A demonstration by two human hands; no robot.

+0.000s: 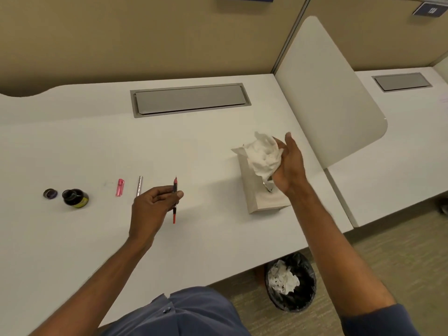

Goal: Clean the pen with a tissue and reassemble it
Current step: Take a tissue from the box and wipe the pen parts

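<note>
Left hand (155, 202): pen core (174, 200) pinched upright.
Right hand (288, 166): crumpled tissue (264, 156) clutched, 2 o'clock.
Risk: surface (72, 238) smeared if ink drips.

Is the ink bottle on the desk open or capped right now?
Open. The ink bottle shows a bare dark mouth, and its cap lies apart on the desk, just to its left.

Blue wall sign (430, 8): number blurred, unreadable.

Left hand (155, 202) pinched shut, right hand (288, 166) cupped, both arms outstretched
</note>
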